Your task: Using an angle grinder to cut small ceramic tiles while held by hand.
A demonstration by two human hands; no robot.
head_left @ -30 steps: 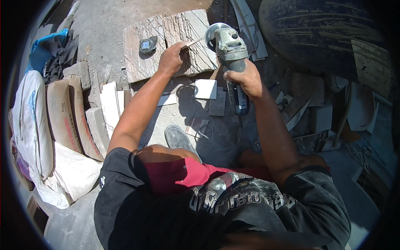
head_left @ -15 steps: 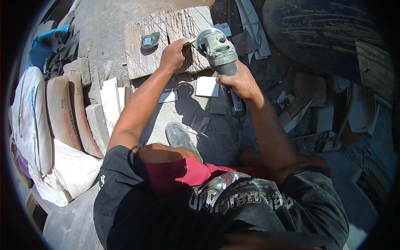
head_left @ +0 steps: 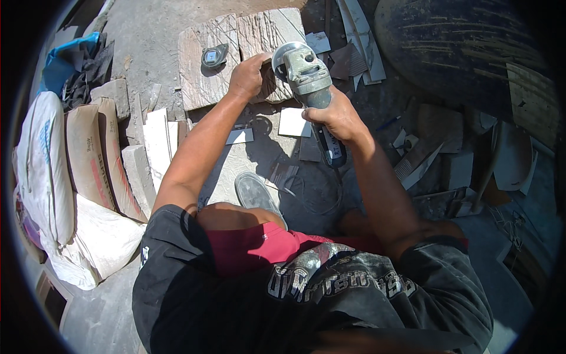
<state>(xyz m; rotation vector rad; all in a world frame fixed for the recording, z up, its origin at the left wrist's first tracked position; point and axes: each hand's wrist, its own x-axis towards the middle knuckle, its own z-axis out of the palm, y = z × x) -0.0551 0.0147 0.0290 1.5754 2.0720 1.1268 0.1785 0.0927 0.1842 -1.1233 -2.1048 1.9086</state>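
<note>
I have the right hand wrapped round the body of the grinder, thumb across the near side; the fingers underneath are hidden from me. The grinder's head is over the right slab, toward that slab's right edge, with the disc facing the left hand. That hand's fingers are curled closed, and thumb and forefinger seem to pinch a pale strip, of which I see only a tip, just beside the disc. I cannot tell whether they touch, or whether the disc is spinning.

My main worry is those left fingertips: with so little strip showing, a slip or kick of the grinder could carry the disc into them. One-handed control would make a kick harder to check. The strip, held only by a pinch, could twist, snap or fly off if the disc caught it. The tape measure, near the right edge of the left slab, could be knocked by the left wrist. The loose cord below the grinder could snag and jerk the tool.
</note>
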